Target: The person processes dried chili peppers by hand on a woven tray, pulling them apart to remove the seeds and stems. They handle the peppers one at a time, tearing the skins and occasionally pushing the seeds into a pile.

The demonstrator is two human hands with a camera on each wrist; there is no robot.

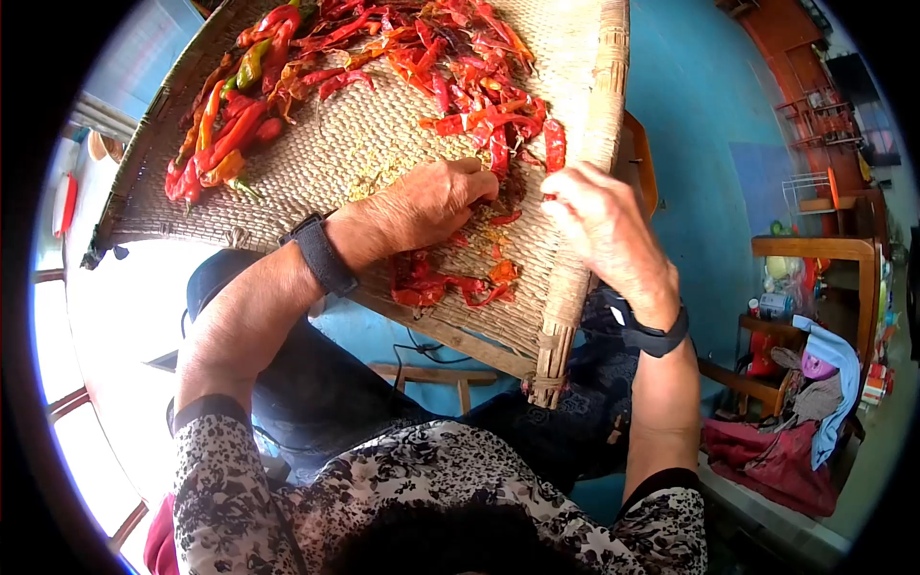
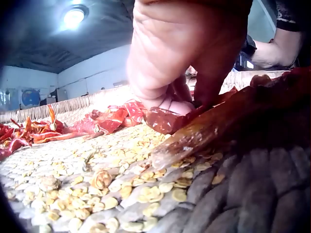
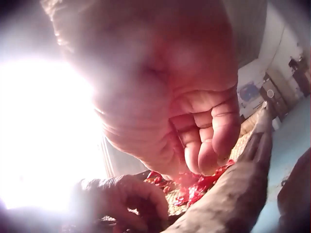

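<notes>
Dried red chili pieces [image 1: 479, 105] and pale seeds [image 2: 150, 194] lie on a woven tray [image 1: 331, 144]. Low over the tray, my left hand [image 1: 436, 201] has its fingers curled down around a dark red chili piece [image 2: 165, 120]. Closer to the tray's right rim, my right hand [image 1: 606, 225] has bent fingers, with thumb and forefinger pinching a small bit of red chili [image 1: 548, 197]. In the right wrist view its curled fingers [image 3: 206, 155] face down over red pieces, and the pinch itself is mostly hidden.
Fresher whole red and green peppers [image 1: 230, 134] are heaped on the tray's left. Its bound right rim [image 1: 604, 96] runs beside the right hand. Beneath the tray is a wooden stool [image 1: 436, 376]. A wooden chair [image 1: 815, 249] with cloths stands farther right.
</notes>
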